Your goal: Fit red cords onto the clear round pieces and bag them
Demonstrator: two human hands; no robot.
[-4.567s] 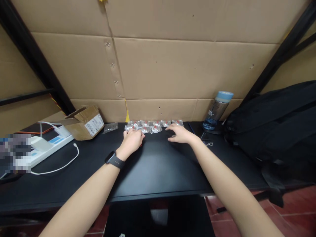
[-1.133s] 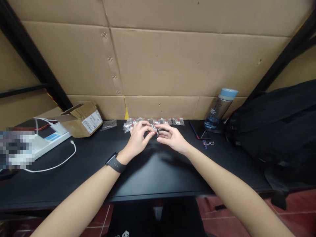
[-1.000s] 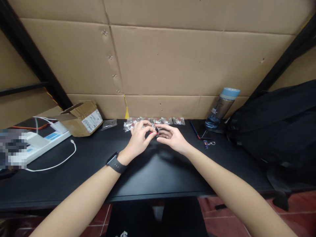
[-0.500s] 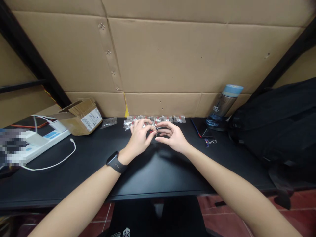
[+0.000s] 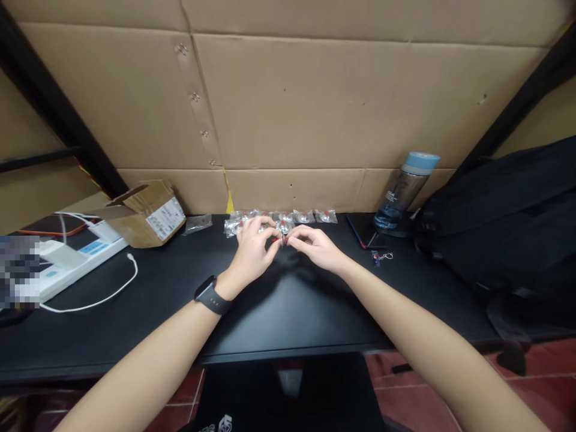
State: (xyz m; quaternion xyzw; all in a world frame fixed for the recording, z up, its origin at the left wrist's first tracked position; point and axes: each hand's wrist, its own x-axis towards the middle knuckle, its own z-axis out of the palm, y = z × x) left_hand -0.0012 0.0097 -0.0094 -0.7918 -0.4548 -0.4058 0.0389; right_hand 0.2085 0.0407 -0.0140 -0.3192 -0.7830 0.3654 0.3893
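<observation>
My left hand [image 5: 252,252] and my right hand [image 5: 315,247] meet fingertip to fingertip above the black desk [image 5: 279,300]. Between them they pinch a small clear packet with a red part [image 5: 281,239]. A black watch [image 5: 210,295] sits on my left wrist. Just behind my fingers, a row of several similar clear packets [image 5: 306,216] lies along the foot of the cardboard wall. The held packet is mostly hidden by my fingers.
An open cardboard box [image 5: 146,213] and an empty clear bag [image 5: 198,224] lie at the back left. A white power strip [image 5: 67,264] with a white cable [image 5: 103,297] is far left. A blue-lidded bottle [image 5: 402,189], a phone [image 5: 362,231], a keychain [image 5: 380,257] and a black backpack [image 5: 504,228] are right.
My hands went from resting flat by the packets to coming together on one packet. In the last half second my right fingers have curled in tighter on it.
</observation>
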